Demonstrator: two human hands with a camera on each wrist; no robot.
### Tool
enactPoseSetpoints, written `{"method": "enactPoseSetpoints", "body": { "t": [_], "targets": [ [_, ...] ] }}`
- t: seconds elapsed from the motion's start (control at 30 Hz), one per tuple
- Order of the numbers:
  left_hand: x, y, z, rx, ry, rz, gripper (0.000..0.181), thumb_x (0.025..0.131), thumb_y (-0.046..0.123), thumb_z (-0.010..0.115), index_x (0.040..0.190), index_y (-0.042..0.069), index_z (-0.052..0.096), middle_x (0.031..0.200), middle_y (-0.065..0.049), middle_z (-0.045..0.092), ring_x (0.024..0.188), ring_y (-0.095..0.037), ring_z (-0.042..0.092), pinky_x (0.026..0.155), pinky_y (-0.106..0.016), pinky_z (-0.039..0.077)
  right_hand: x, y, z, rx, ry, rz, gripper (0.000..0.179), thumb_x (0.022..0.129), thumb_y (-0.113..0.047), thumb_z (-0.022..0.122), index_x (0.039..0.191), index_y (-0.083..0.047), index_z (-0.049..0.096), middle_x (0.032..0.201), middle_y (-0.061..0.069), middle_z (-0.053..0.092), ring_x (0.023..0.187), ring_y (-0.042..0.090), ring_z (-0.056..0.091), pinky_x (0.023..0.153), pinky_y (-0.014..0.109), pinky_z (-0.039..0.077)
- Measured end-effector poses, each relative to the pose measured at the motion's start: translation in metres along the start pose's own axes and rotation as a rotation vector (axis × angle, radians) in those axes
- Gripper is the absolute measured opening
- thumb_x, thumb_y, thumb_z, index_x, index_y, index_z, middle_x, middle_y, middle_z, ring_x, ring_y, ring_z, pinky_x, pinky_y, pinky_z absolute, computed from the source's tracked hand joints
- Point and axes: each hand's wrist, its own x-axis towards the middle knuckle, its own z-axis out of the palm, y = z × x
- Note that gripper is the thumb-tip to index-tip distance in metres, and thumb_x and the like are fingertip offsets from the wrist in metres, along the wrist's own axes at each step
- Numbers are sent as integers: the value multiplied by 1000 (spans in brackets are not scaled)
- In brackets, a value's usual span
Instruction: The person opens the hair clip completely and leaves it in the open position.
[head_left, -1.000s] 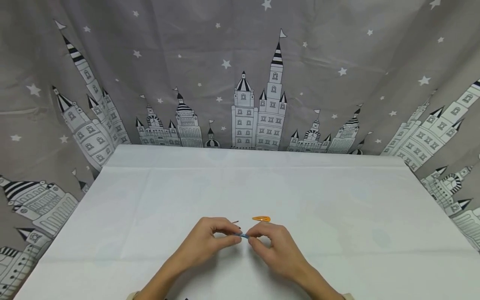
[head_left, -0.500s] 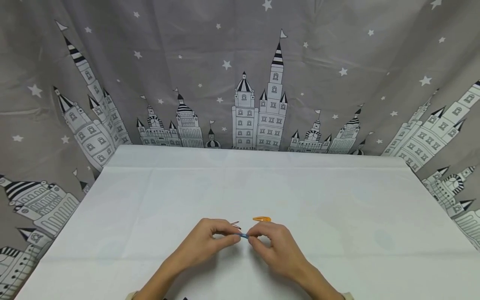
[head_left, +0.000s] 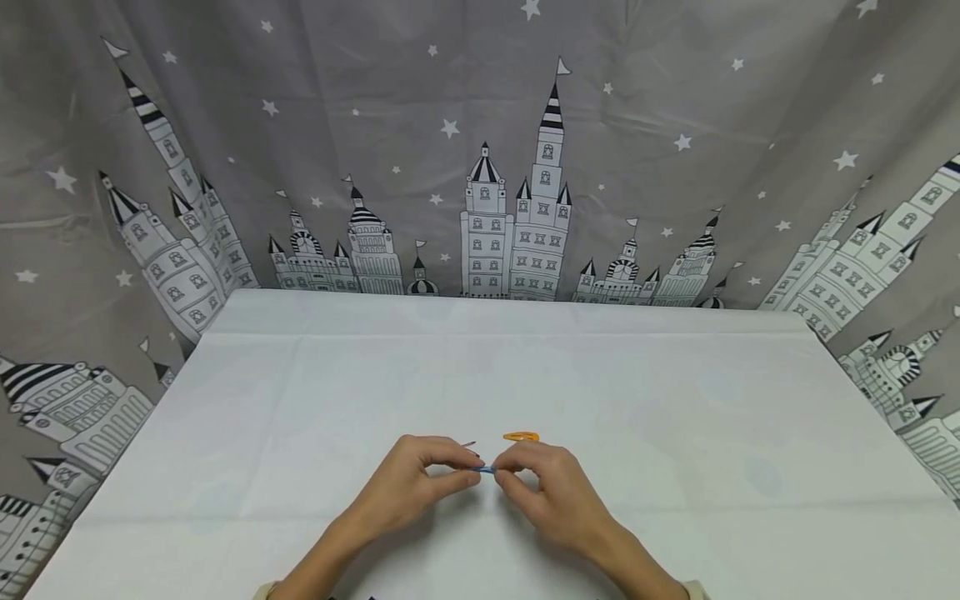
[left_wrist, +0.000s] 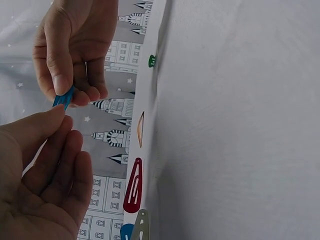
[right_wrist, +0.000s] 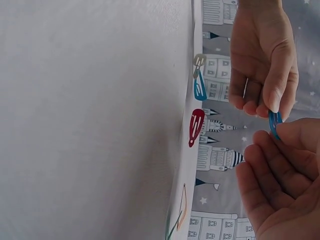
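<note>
My left hand [head_left: 416,483] and right hand [head_left: 551,496] meet over the table's near middle, with a small blue snap hair clip [head_left: 486,469] between them. Thumb and fingertips of each hand pinch one end of it. In the left wrist view the blue clip's middle [left_wrist: 64,98] shows between the two thumbs, and the other fingers of both hands are loosely bent. Just behind the hands lie an orange snap clip [head_left: 530,436] and a dark red one [left_wrist: 132,204], which the left hand partly covers in the head view.
A beige snap clip [left_wrist: 143,220] and a second blue snap clip [right_wrist: 200,92] lie overlapping beyond the red one. At the other end of the row is a green clip [left_wrist: 152,61]. A grey castle-print curtain [head_left: 337,125] hangs behind the white-covered table [head_left: 637,400].
Both hands keep their pinch on the blue snap hair clip in nearly the same place. The clip tilts slightly, showing a narrower face now than half a second ago.
</note>
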Motion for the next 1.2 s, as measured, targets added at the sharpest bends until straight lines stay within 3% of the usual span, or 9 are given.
{"method": "enactPoseSetpoints", "body": {
  "t": [0.27,0.57,0.87,1.2],
  "targets": [
    [0,0,-1,-36,-3,6,10,87,16,77,97,15,80,93,12,73,106,-24,67,95,-34,49,0,2,1,-5,-22,-30,9,90,2,67,91,-6,72,91,0,72,88,7,65,79,30,53],
    [0,0,-1,-35,-36,34,10,86,14,77,95,16,80,95,12,73,104,-25,68,93,-32,50,-1,5,1,-62,-19,-133,12,89,4,68,90,-7,70,89,-1,69,83,6,62,74,29,53],
    [0,3,-3,-23,-85,58,9,88,17,75,94,14,80,95,13,73,107,-26,66,100,-37,46,-2,4,-1,-20,-44,-157,11,89,3,68,90,-7,69,88,-1,69,82,4,59,70,31,53],
    [0,5,-4,-53,-132,88,10,90,17,72,96,12,79,95,9,73,96,-13,69,107,-43,38,-2,6,-3,16,-74,-179,12,89,3,67,91,-8,70,88,-1,69,81,3,58,72,21,50]
  ]
}}
